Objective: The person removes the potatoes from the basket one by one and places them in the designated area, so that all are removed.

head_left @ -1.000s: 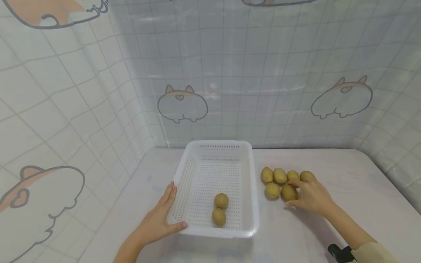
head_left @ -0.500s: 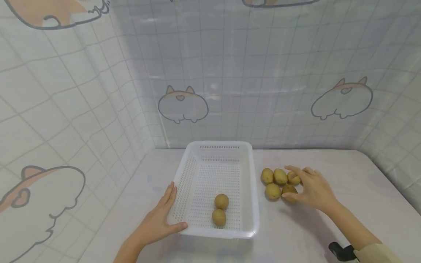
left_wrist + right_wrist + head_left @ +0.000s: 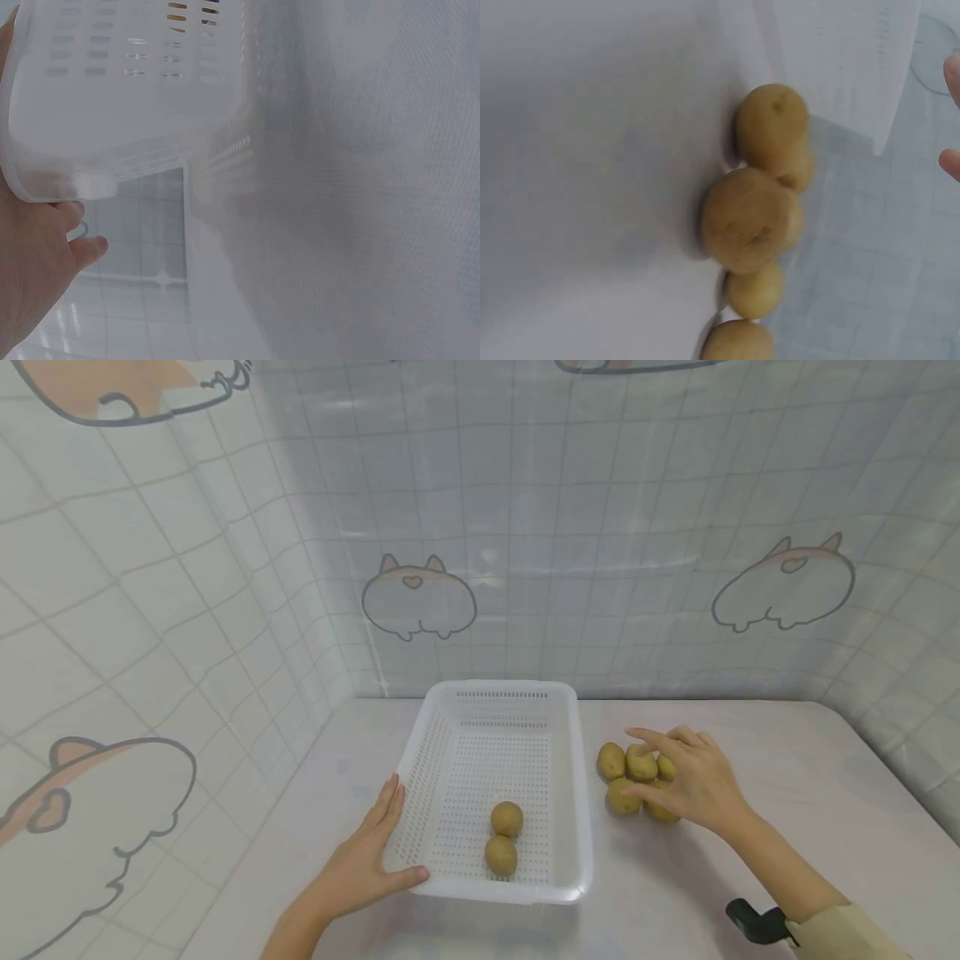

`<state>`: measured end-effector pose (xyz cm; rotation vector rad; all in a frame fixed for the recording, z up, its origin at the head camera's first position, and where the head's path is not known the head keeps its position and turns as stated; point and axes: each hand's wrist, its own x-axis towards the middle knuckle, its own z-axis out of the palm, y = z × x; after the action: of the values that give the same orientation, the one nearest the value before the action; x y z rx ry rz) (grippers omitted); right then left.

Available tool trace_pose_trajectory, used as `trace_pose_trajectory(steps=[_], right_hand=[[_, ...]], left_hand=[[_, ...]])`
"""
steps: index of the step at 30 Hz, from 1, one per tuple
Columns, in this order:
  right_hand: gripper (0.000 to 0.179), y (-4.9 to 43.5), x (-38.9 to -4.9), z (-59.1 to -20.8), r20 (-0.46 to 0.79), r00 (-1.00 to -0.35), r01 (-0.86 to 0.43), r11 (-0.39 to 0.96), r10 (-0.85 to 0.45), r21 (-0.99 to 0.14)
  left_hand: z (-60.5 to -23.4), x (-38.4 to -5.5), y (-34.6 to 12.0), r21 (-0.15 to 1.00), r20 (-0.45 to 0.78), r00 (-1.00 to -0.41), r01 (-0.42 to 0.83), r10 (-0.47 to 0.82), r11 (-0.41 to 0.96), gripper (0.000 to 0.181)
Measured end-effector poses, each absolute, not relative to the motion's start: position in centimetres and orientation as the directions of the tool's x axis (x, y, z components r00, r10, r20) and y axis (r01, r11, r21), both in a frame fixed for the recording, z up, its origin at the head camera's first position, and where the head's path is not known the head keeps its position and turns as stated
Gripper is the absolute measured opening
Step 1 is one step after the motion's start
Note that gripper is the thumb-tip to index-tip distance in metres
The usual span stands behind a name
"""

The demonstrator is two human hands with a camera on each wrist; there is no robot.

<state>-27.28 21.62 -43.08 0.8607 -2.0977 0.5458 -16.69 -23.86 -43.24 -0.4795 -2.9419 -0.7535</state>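
A white perforated plastic basket [image 3: 582, 802] holds two potatoes [image 3: 501, 857] near its front. At its front left corner rests my left hand [image 3: 363, 868], fingers straight along the side and thumb on the front rim. My right hand [image 3: 693, 783] hovers over a cluster of potatoes [image 3: 611, 761] to the right of the basket, thumb and fingers spread apart with nothing held. It partly hides the cluster's right side. The right wrist view shows a large potato [image 3: 750, 220] among others, with two fingertips [image 3: 951, 162] apart from them at the right edge.
A pale cloth covers the table [image 3: 772, 760]. Gridded sheeting with animal drawings [image 3: 418, 602] hangs behind and at both sides. A black strap piece [image 3: 757, 922] sits by the right sleeve [image 3: 847, 931].
My right hand has moved up and left over the potatoes, from the right end of the cluster. The left hand and the basket have stayed in place.
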Motion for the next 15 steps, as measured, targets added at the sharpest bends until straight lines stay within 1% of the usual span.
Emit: trace_pose_trajectory(steps=[4,9,15], right_hand=[[0.070,20.9,-27.3,-42.4,0.808,-0.441,-0.746,0.660,-0.391,-0.088],[0.068,20.1,-27.3,-41.5,0.804,-0.436,-0.749,0.658,-0.405,-0.075],[0.064,18.7,-27.5,-40.1,0.797,-0.403,-0.804,0.591,-0.449,-0.074]], left_hand=[[-43.2,-16.7,-23.8,0.459,0.137,-0.951,0.310,0.278,0.833,0.114],[-43.1,-16.6,-23.8,0.462,0.137,-0.950,0.310,0.279,0.831,0.114],[-43.2,-16.6,-23.7,0.460,0.141,-0.950,0.313,0.279,0.831,0.113]])
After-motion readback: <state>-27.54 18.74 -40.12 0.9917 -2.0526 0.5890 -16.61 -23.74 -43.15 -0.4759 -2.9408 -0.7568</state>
